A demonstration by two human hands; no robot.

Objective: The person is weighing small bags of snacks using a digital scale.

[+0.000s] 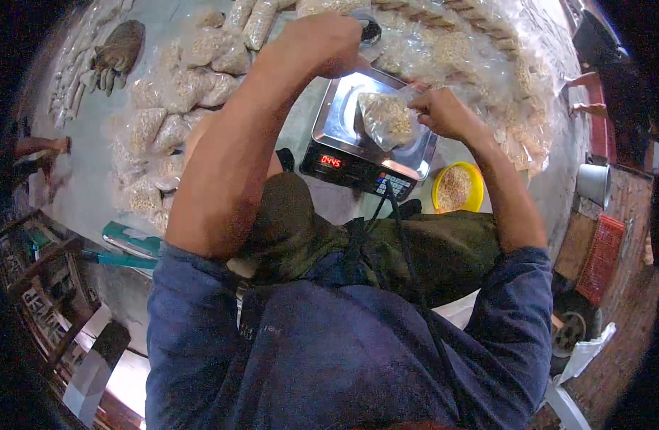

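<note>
A digital scale (356, 174) with a shiny metal pan sits on the floor before me, its red display lit. On the pan lies a clear plastic bag (387, 119) partly filled with pale pieces. My right hand (440, 112) pinches the bag's edge at its right side. Raised above the pan's far left corner, my left hand (337, 45) is curled against a small grey cup (370, 31) with a dark inside. It appears to grip this cup, though most of the fingers are hidden behind the hand. A yellow bowl (477, 185) of pale pieces stands right of the scale.
Filled plastic bags (168, 121) are heaped to the left, and more filled bags (469, 59) spread beyond the scale. A dark glove (118, 51) lies far left. At right are a grey bucket (594, 184), a red crate (602, 258) and another person's hand (590, 109).
</note>
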